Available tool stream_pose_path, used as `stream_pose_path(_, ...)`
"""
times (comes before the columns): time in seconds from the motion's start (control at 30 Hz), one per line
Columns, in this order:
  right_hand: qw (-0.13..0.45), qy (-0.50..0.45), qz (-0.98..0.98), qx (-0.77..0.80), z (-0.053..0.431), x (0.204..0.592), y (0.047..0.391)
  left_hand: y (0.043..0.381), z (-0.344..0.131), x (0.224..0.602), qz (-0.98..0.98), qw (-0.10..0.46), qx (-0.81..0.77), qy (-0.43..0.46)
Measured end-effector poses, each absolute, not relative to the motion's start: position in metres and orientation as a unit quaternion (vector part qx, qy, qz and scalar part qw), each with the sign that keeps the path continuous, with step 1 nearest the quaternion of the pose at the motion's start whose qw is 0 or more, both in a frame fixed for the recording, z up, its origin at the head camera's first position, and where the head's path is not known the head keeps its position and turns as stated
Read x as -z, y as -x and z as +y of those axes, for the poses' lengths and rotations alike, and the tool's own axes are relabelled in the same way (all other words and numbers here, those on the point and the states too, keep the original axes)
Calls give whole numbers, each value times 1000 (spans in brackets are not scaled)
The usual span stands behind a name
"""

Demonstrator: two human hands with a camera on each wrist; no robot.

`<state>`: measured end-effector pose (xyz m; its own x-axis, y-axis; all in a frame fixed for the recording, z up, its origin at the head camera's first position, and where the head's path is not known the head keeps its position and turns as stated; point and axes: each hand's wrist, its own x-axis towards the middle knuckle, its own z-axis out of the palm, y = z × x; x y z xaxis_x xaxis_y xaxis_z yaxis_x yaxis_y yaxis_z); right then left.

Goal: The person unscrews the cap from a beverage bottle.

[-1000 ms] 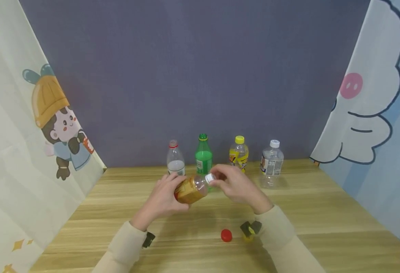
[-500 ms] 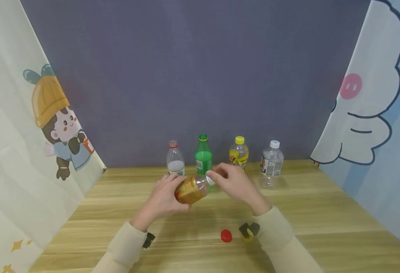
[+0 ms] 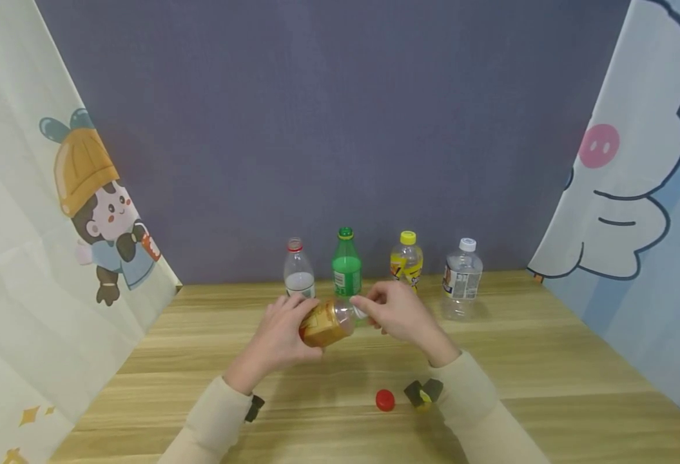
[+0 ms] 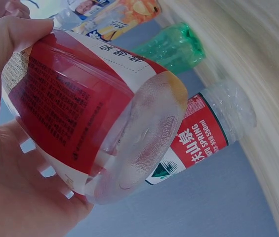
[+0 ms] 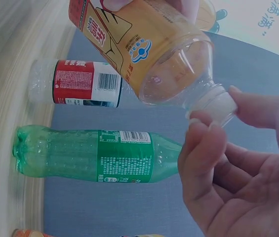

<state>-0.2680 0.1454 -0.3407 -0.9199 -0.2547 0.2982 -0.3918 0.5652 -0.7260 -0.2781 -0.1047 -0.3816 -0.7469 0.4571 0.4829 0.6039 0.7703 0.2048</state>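
My left hand (image 3: 284, 332) grips a plastic drink bottle (image 3: 325, 324) with an orange and red label. The bottle is tilted, its neck up and to the right, its base facing the left wrist camera (image 4: 144, 143). On its mouth sits a white cap (image 5: 218, 106), which the thumb and fingers of my right hand (image 3: 400, 316) pinch. In the head view the right fingers hide much of the cap. Behind the hands stand a clear bottle with a red neck ring (image 3: 299, 270) and a green bottle (image 3: 347, 267).
Farther right stand a yellow-capped bottle (image 3: 407, 261) and a clear bottle with a white cap (image 3: 463, 277). A red cap (image 3: 385, 400) lies on the wooden table (image 3: 316, 432) near the front. Something yellow is mostly hidden by the right wrist camera (image 3: 423, 393).
The right thumb and fingers have shifted around the white cap, and the right hand has turned a little. The left hand and its bottle have hardly moved.
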Motion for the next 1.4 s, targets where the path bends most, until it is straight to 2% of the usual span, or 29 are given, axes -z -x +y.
stream_pose_path(0.83,136,-247,-881,-380,148,342,268,278,-106,380,-916,211,186,286)
stream_pose_path(1.4,173,-326,-860,-353,150,341,270,279,-107,380,-911,214,197,292)
